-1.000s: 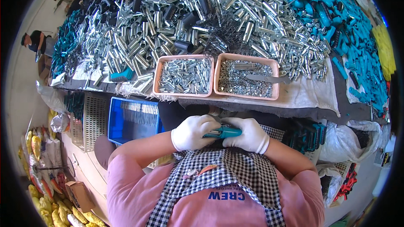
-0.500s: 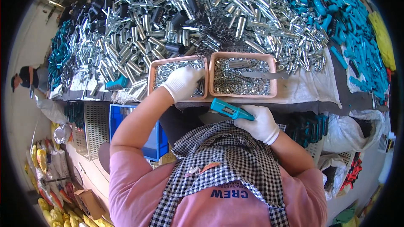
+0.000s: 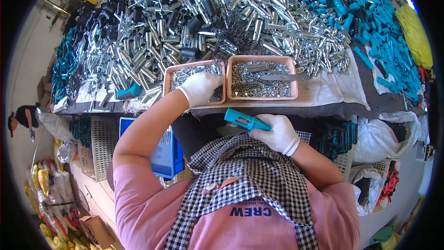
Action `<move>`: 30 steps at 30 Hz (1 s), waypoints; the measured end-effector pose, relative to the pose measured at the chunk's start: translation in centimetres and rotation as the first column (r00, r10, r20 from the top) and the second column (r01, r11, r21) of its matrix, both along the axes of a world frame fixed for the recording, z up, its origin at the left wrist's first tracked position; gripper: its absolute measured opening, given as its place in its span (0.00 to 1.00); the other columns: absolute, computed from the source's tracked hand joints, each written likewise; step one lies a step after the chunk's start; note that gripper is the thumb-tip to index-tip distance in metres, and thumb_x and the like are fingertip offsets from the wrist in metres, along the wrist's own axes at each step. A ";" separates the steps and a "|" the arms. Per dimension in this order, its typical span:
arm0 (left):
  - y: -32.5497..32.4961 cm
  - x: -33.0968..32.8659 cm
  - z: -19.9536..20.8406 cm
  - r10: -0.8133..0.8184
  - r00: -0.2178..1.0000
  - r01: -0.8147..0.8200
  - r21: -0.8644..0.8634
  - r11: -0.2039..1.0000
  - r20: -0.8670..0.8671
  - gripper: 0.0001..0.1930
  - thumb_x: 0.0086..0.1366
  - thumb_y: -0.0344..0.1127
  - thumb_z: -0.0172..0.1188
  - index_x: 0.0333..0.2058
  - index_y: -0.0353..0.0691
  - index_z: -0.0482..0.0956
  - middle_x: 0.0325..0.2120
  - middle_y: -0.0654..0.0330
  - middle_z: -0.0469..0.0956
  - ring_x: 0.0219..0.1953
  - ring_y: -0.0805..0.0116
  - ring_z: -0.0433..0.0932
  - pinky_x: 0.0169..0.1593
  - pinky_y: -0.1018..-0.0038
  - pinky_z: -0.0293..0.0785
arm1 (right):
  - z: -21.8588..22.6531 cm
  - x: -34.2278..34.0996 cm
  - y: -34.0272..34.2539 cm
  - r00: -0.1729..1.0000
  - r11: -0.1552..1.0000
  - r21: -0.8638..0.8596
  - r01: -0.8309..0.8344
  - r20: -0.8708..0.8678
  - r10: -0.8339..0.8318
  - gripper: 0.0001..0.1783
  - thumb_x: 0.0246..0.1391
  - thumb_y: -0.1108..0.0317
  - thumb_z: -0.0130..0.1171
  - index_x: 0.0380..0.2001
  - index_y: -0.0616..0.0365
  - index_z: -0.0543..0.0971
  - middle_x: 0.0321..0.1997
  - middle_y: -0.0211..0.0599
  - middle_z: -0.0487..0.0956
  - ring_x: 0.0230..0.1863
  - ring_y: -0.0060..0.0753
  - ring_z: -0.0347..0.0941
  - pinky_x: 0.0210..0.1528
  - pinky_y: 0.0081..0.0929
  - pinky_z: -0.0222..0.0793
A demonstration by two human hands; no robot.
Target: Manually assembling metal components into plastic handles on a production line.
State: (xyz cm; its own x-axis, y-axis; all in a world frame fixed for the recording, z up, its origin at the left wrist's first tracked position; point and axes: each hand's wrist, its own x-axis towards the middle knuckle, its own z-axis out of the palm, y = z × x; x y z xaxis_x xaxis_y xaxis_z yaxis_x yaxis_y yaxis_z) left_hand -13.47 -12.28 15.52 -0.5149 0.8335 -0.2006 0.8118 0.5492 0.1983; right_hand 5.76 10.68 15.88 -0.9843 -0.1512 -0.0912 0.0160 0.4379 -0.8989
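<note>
Now one-handed, the teal handle (image 3: 243,120) lies in the curled fingers of the right hand (image 3: 276,134), just off the near edge of the table (image 3: 333,90), in front of the right tray (image 3: 262,97); a second ago both hands had it at the apron (image 3: 249,166). The left hand (image 3: 201,88) has since gone to the left tray (image 3: 165,83) along that edge, its fingertips hidden among the pins (image 3: 177,76), any grasp impossible to tell. Attention has apparently shifted from handle to pins.
</note>
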 end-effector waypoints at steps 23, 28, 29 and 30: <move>1.3 12.3 0.8 -0.002 0.997 0.062 0.733 0.678 -0.082 0.10 0.54 0.26 0.65 0.30 0.39 0.70 0.40 0.53 0.80 0.53 0.47 0.75 0.57 0.54 0.71 | -0.3 -0.1 -1.3 0.979 0.971 0.239 -0.027 -0.190 0.074 0.15 0.41 0.59 0.69 0.33 0.53 0.82 0.27 0.46 0.81 0.29 0.51 0.79 0.32 0.41 0.74; 1.9 13.0 2.1 -0.080 0.991 0.116 0.369 0.922 -0.110 0.08 0.56 0.34 0.61 0.29 0.37 0.72 0.29 0.51 0.79 0.35 0.55 0.81 0.40 0.61 0.78 | -0.8 0.6 -1.2 0.927 0.914 0.404 0.044 -0.357 0.113 0.21 0.40 0.47 0.69 0.34 0.49 0.82 0.21 0.41 0.80 0.23 0.47 0.78 0.27 0.40 0.74; 1.7 12.6 2.3 -0.033 0.994 0.001 0.302 0.953 0.101 0.10 0.56 0.35 0.62 0.29 0.36 0.73 0.26 0.50 0.78 0.32 0.55 0.81 0.36 0.61 0.78 | -0.7 0.8 -1.0 0.929 0.917 0.398 0.011 -0.342 0.138 0.21 0.41 0.48 0.69 0.35 0.49 0.82 0.23 0.40 0.80 0.23 0.47 0.78 0.27 0.40 0.74; 1.0 11.9 2.8 -0.010 0.937 -0.124 0.359 0.925 0.349 0.13 0.53 0.35 0.69 0.31 0.34 0.76 0.26 0.53 0.79 0.29 0.56 0.80 0.36 0.66 0.77 | -0.4 1.0 -1.0 0.933 0.915 0.402 -0.035 -0.315 0.174 0.22 0.40 0.48 0.69 0.35 0.50 0.82 0.23 0.40 0.80 0.24 0.46 0.78 0.27 0.39 0.74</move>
State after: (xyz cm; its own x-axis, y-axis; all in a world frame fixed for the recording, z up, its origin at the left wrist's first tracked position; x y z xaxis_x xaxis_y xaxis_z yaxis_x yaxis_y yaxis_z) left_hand -1.58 -11.30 18.33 -0.5204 0.8523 -0.0537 0.6279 0.4245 0.6524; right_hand 6.81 9.68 15.53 -0.9458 -0.2763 0.1706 -0.3220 0.7310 -0.6016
